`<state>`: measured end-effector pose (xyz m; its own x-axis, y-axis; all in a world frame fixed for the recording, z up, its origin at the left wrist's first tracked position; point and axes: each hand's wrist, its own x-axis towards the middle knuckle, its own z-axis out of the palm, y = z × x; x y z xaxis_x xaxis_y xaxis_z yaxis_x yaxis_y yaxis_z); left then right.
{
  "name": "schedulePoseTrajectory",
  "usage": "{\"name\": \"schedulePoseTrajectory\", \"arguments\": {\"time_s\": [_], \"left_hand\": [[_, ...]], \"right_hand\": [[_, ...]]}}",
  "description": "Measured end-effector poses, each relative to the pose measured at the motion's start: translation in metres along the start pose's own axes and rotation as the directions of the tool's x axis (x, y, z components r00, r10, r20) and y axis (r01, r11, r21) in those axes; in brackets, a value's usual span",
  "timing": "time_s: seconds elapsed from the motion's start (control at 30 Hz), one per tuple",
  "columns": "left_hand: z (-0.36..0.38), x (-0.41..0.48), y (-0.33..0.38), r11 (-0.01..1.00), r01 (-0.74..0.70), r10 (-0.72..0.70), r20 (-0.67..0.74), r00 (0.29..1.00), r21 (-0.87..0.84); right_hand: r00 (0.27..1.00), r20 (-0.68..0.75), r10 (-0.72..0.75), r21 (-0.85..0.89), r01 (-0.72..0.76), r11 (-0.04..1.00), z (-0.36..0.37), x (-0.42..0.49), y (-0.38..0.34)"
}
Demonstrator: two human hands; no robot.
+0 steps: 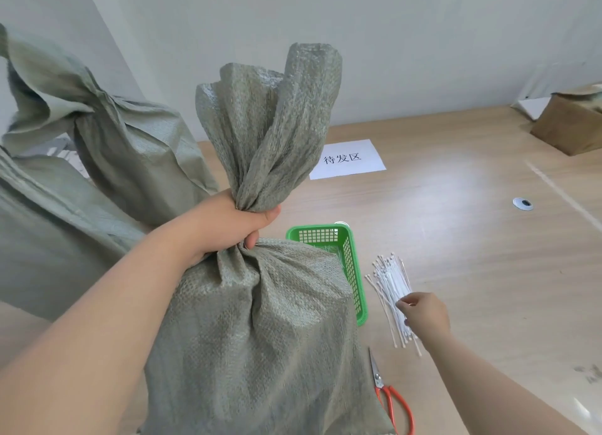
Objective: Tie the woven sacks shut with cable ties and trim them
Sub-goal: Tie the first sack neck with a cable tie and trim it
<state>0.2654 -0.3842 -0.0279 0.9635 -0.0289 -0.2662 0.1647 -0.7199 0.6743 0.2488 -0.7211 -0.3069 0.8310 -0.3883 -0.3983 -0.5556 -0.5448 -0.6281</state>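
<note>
1. Head view, sack: a grey-green woven plastic sack [260,337] stands upright on the pale wooden table [472,239]. Its long axis is vertical and its gathered neck points up.
2. Head view, left grip: the left hand [237,221] is wrapped tight round that neck, fingers and thumb curled about the bunched fabric. The full body of the sack bulges below the fist. The loose mouth fans upward above it, leaning slightly right.
3. Head view, ties: a loose bundle of white plastic cable ties [389,281] lies flat on the table just right of a green slotted plastic basket [353,271]. Their long axes run from the far end to the near end, slanting a little rightward toward the person.
4. Head view, right grip: the right hand [423,314] sits on the near part of the cable ties, thumb and fingers curled round some strands. The far ends stick out beyond the hand, away from the person.
5. Head view, tool: scissors with orange-red handles [378,377] lie beside the sack's right flank, with the blades pointing away and the handles nearest.
6. Head view, surroundings: two more grey-green woven sacks [130,148] stand at the left. A white paper sheet with printed characters [347,159] lies beyond, and a brown cardboard box [573,125] sits at the far right.
</note>
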Motion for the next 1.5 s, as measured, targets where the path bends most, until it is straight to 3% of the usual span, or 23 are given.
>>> {"name": "schedulePoseTrajectory", "arguments": {"time_s": [0.13, 0.37, 0.73, 0.97, 1.17, 1.33, 1.4, 1.5], "left_hand": [[-0.002, -0.006, -0.003, 1.0, -0.016, 0.016, -0.003, 1.0, -0.017], [-0.011, -0.022, -0.011, 0.996, -0.069, 0.069, 0.006, 0.998, -0.049], [-0.029, -0.045, -0.042, 0.973, -0.145, 0.147, -0.005, 0.989, -0.18], [-0.031, -0.055, -0.053, 0.951, -0.202, 0.207, -0.002, 0.978, -0.233], [-0.031, -0.07, -0.054, 0.963, -0.201, 0.201, -0.017, 0.979, -0.182], [-0.029, -0.085, -0.057, 0.937, -0.216, 0.181, -0.148, 0.972, -0.274], [-0.03, -0.096, -0.052, 0.917, -0.219, 0.162, -0.19, 0.968, -0.333], [-0.027, -0.108, -0.046, 0.877, -0.332, 0.225, -0.312, 0.923, -0.349]], "right_hand": [[0.993, 0.036, -0.11, 0.25, 0.098, 0.963, -0.025, -0.018, -0.049], [0.929, 0.112, -0.352, 0.388, 0.286, 0.876, -0.057, -0.076, -0.151], [0.836, 0.204, -0.509, 0.611, 0.298, 0.734, -0.054, -0.175, -0.248], [0.811, 0.293, -0.507, 0.667, 0.206, 0.716, -0.035, -0.217, -0.266], [0.817, 0.307, -0.487, 0.661, 0.186, 0.727, -0.023, -0.236, -0.27], [0.818, 0.339, -0.466, 0.642, 0.161, 0.749, -0.013, -0.248, -0.273], [0.819, 0.321, -0.475, 0.603, 0.21, 0.77, -0.009, -0.253, -0.274], [0.788, 0.254, -0.561, 0.442, 0.421, 0.792, -0.004, -0.256, -0.273]]}}
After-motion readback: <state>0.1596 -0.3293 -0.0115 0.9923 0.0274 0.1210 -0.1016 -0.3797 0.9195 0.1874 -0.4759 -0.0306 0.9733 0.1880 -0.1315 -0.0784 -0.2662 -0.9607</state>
